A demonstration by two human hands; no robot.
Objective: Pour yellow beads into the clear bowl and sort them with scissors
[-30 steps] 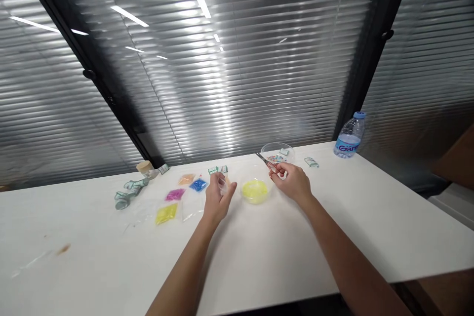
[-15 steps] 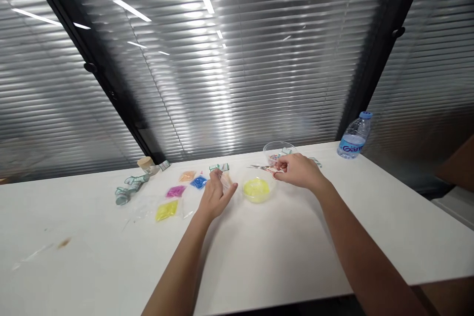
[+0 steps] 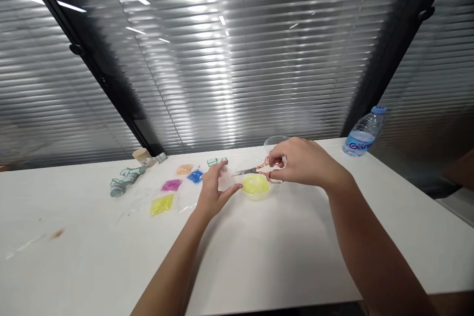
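Observation:
A faint clear plastic bag (image 3: 226,177) is held at the fingers of my left hand (image 3: 213,192), whose thumb stretches out to the right. My right hand (image 3: 296,163) grips rose-gold scissors (image 3: 261,170) by the handles. Their blades point left, towards the bag, above the back rim of a clear bowl (image 3: 257,196) with yellow contents (image 3: 255,184). Behind my right hand stands another clear bowl (image 3: 276,142), partly hidden. Left of my left hand lie yellow (image 3: 162,204), magenta (image 3: 172,185), blue (image 3: 195,176) and orange (image 3: 184,169) packets.
On the white table (image 3: 259,261), small green-and-white rolls (image 3: 128,176) and a wooden-lidded jar (image 3: 142,156) stand at the back left. A water bottle (image 3: 363,133) is at the back right. Blinds (image 3: 218,59) hang behind glass beyond the table.
The scissors and my right hand have moved left, bringing the blades close to my left hand. The scissor handles are spread wider. The whole view has shifted slightly.

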